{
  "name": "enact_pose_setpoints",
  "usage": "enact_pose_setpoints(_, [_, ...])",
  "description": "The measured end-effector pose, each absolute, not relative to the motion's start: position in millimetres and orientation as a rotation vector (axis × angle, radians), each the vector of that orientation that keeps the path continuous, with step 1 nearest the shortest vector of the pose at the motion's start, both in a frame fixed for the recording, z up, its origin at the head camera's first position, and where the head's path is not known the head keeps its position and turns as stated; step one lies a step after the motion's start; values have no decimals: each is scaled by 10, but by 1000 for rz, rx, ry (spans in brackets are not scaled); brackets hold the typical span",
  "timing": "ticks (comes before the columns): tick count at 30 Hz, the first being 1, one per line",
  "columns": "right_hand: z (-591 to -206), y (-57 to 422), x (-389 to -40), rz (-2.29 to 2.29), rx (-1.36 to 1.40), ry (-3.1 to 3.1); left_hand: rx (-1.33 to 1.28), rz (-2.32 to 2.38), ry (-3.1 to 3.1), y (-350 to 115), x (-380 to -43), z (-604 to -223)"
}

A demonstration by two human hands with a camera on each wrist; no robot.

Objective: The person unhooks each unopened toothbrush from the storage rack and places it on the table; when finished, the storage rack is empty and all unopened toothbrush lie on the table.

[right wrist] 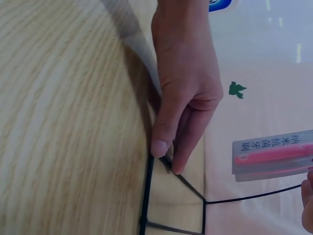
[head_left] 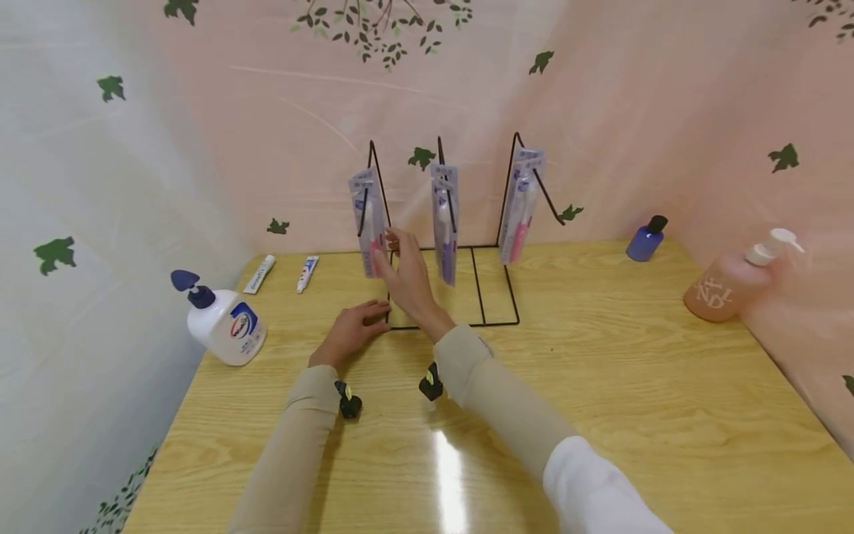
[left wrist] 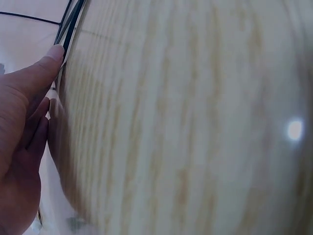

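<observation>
A black wire rack (head_left: 479,287) stands at the back of the table, with toothbrush packs hanging from its three hooks. My left hand (head_left: 353,330) is at the rack's front left corner; the right wrist view shows its thumb and fingertips pinching the base wire. Reaching over the base, my right hand (head_left: 410,282) holds the lower right edge of the left toothbrush pack (head_left: 363,204), thumb over its front. That pack has a pink handle. A purple-handled toothbrush pack (head_left: 443,222) hangs in the middle, and pink-handled toothbrush packs (head_left: 522,208) hang on the right.
To the left stand a white pump bottle (head_left: 230,326) and two small tubes, one white (head_left: 259,274), one blue and white (head_left: 307,274). A small blue bottle (head_left: 644,241) and a pinkish pump bottle (head_left: 727,285) are at the right. Patterned cloth (head_left: 300,148) hangs behind.
</observation>
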State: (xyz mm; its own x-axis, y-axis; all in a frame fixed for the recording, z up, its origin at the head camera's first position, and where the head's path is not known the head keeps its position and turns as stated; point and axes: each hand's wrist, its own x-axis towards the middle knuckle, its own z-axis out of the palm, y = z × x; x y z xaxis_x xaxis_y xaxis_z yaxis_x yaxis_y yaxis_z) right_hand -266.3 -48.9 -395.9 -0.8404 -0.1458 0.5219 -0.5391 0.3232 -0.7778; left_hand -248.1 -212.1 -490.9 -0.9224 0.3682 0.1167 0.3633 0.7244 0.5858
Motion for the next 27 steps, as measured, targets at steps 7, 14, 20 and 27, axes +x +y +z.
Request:
enact_pose_setpoints(7, [-3886, -558, -2785, 1589, 560, -2203, 643, 953, 2922, -2119, -2486, -4925])
enact_pose_setpoints(14, [-3876, -562, -2845, 1685, 583, -2206, 627, 954, 2919, -2116, -2480, -4921])
enact_pose_setpoints(20, [-3907, -452, -2774, 1833, 590, -2179, 631, 947, 2923, -2115, -2480, -4930])
enact_pose_setpoints(27, [-3875, -263, -2675, 1810, 623, -2157, 617, 958, 2914, -2125, -2480, -4924])
